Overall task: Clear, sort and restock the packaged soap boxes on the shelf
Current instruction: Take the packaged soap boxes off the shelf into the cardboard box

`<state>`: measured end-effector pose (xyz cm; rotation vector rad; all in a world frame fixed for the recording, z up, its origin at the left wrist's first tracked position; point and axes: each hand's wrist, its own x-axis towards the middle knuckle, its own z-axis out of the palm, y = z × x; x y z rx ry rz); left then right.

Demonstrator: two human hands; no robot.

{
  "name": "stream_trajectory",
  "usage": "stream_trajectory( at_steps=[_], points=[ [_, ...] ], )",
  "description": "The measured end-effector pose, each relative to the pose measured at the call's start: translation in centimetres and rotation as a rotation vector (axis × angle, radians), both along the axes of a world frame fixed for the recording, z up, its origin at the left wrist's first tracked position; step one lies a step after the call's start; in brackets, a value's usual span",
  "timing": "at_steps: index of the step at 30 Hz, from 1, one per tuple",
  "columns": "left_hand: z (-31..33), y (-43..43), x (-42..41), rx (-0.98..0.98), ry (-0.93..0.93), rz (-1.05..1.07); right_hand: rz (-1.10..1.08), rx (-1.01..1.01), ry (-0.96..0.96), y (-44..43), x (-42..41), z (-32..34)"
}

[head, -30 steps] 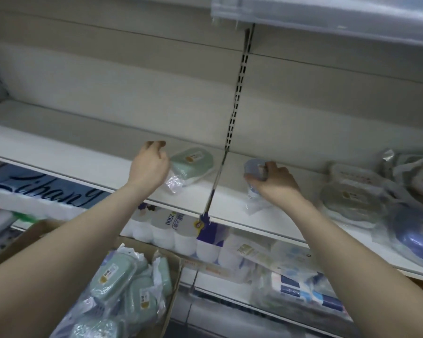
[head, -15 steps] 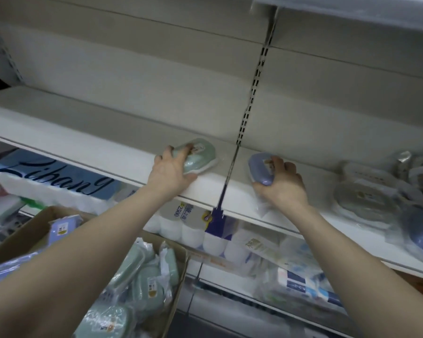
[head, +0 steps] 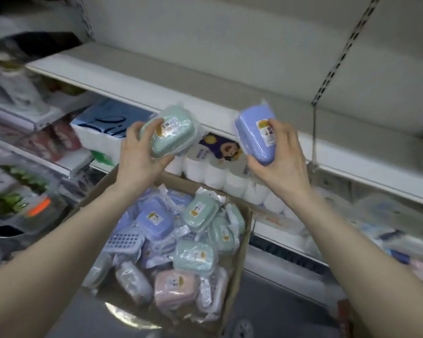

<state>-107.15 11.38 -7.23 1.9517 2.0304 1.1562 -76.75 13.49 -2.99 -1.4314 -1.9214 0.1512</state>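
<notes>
Cleared pair: the green soap box [head: 169, 131] and blue soap box [head: 254, 135], on the shelf [head: 156, 76] half a second ago, are now lifted off it. The left hand [head: 139, 154] grasps the green, the right hand [head: 279, 162] the blue, above the carton [head: 242, 242] of mixed soap boxes. Clearing seems nearly done. Toilet-roll packs [head: 220, 176] stand just behind the carton; nothing appears to block the drop.

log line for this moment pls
left hand: holds green box | right hand: holds blue box | carton: below hands, holds soap boxes
</notes>
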Motion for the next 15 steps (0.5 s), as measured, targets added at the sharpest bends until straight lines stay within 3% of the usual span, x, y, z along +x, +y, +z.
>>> stream_trajectory(
  at_steps=[3, 9, 15],
  points=[
    [-3.8, -3.1, -5.1, -0.093, -0.044, 0.071, 0.078, -0.081, -0.011, -2.2, -4.9, -3.7],
    [-10.7, -9.1, -11.7, -0.314, -0.098, 0.200, 0.152, -0.512, -0.071, -5.2, -13.8, -13.6],
    [-15.0, -12.5, -14.5, -0.396, -0.109, 0.228, 0.197, -0.747, -0.188, -1.8, -21.0, -20.1]
  ],
)
